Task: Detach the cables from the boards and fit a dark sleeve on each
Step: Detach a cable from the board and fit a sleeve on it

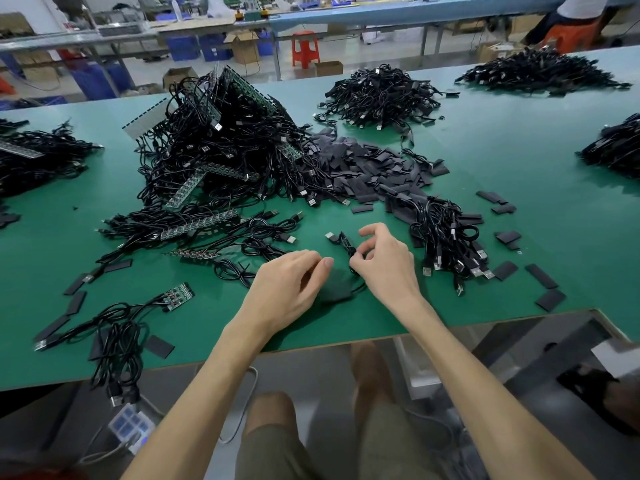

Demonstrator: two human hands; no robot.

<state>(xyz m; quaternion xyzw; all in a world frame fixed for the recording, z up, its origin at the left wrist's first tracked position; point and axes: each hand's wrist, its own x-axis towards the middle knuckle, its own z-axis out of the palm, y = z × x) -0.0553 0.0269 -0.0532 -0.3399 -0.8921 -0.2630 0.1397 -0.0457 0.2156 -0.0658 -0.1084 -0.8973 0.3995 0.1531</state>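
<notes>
My right hand [384, 261] pinches a coiled black USB cable [341, 241] just above the green table [519, 244]. Its plug points up and left. My left hand [291, 282] hovers beside it with fingers curled; a dark sleeve [334, 289] lies under and between my hands, and whether the left hand holds it is unclear. A big heap of cables attached to boards [221, 150] rises at the centre left. Loose dark sleeves [363, 168] lie piled behind my hands. A small board with cables [178, 294] lies at the near left.
A bundle of cables [450, 244] sits just right of my right hand. More cable piles lie at the back [381, 95], far right [613, 150] and left [38, 161]. Single sleeves [547, 289] are scattered near the table's front edge. A red stool [304, 48] stands beyond.
</notes>
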